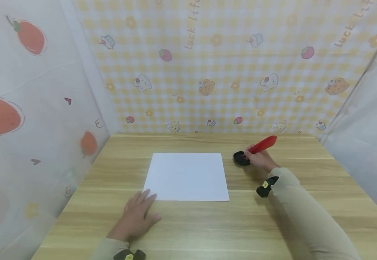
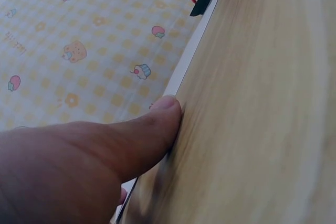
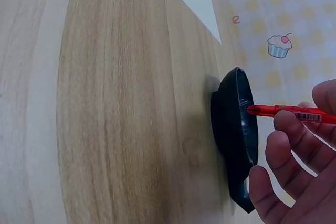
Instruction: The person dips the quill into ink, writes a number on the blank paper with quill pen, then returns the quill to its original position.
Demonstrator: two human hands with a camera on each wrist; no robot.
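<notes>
A white sheet of paper [image 1: 187, 176] lies flat in the middle of the wooden table [image 1: 208, 224]. My left hand [image 1: 136, 216] rests flat on the table, fingers straight, touching the sheet's near left corner; the left wrist view shows my thumb [image 2: 142, 135] against the paper's edge [image 2: 186, 59]. My right hand [image 1: 260, 159] grips a red feather-shaped pen [image 1: 262, 145], its tip [image 3: 252, 110] at the rim of a small black round dish [image 1: 240, 158] just right of the paper. The dish [image 3: 236, 129] sits on the table beside my fingers [image 3: 286, 150].
Patterned cloth walls enclose the table: a yellow checked backdrop [image 1: 227, 72] behind, a white fruit-print sheet [image 1: 29, 108] on the left, and plain white [image 1: 370, 144] on the right. Bare wood surrounds the paper.
</notes>
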